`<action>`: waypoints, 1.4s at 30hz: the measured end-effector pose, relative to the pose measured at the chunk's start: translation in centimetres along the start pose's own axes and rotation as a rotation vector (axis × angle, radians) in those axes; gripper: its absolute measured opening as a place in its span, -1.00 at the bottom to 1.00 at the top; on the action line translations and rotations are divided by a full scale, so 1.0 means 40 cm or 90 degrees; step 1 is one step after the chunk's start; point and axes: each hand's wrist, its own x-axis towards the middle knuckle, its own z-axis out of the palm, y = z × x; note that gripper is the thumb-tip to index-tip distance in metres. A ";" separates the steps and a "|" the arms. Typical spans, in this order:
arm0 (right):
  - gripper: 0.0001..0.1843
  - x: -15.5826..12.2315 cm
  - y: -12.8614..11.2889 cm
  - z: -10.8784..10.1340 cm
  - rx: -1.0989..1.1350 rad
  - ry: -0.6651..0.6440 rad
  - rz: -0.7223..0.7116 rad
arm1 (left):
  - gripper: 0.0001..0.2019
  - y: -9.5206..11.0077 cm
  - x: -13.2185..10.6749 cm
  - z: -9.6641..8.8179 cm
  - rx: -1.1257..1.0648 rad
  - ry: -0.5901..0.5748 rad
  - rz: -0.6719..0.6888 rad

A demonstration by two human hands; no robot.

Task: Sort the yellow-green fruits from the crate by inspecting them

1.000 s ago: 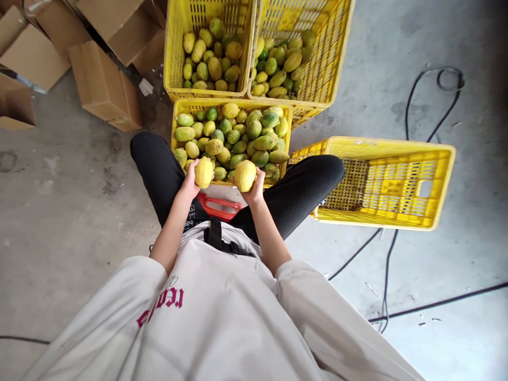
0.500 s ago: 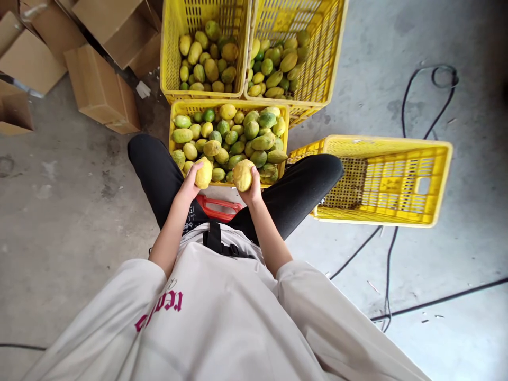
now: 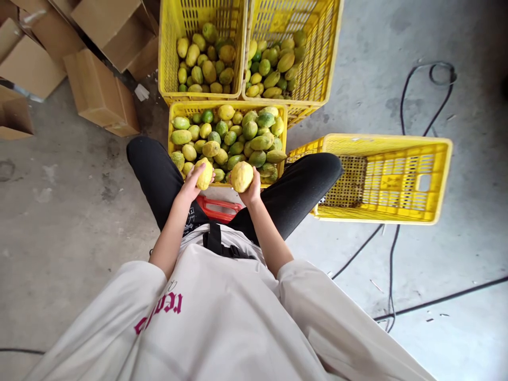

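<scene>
My left hand (image 3: pixel 192 182) is wrapped around a yellow lemon (image 3: pixel 204 174), with fingertips showing past its right side. In my right hand (image 3: pixel 253 189) sits another yellow lemon (image 3: pixel 242 177), paler and bumpy-skinned. Both are held apart from each other, over the near edge of a yellow crate (image 3: pixel 172 111) between my knees. That crate is full of green and yellow lemons (image 3: pixel 230 138). The undersides of both held lemons are hidden by my hands.
Two deeper yellow crates (image 3: pixel 246 58) with more fruit stand behind. An upright, open yellow crate (image 3: pixel 405 138) is at the right. Cardboard boxes (image 3: pixel 101 90) lie at the upper left. Black cables (image 3: pixel 440 299) run across the floor, and something red (image 3: pixel 218 208) shows between my legs.
The right-hand lemon has been turned and shows a paler side. More of my left fingertips now show around the left lemon. Both hands stay nearly in place.
</scene>
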 end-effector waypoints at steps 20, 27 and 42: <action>-0.29 0.009 0.004 -0.012 -0.045 0.014 0.036 | -0.66 -0.004 0.021 0.002 -0.013 0.022 -0.031; -0.52 -0.011 0.002 -0.003 -0.028 0.017 0.017 | -0.92 -0.007 -0.010 0.004 -0.002 0.007 0.031; -0.47 0.014 0.009 -0.004 0.030 0.023 0.003 | -0.44 0.003 0.026 -0.007 -0.026 0.000 -0.056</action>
